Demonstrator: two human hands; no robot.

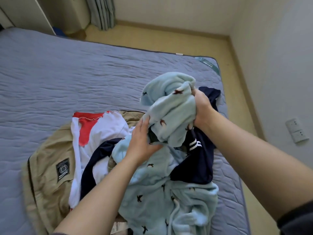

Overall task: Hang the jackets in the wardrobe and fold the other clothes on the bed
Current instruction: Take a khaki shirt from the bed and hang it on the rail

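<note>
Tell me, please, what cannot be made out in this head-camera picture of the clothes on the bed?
Head view:
- Light blue fleece: bunched in the right hand, so its kind is unclear; bottom edge cuts it off.
- Right fingertips: buried in the fleece.
- Khaki jacket: mostly under the white and red top; patch lettering too small.
- Navy garment: partly under the fleece.
- Wardrobe: cut off at the top-left corner; inside unseen.

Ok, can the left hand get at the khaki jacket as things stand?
Probably yes. The khaki jacket lies with its patch side bare, left of the left hand, which only touches the blue fleece. The white and red top covers its other side and may drag along.
</note>
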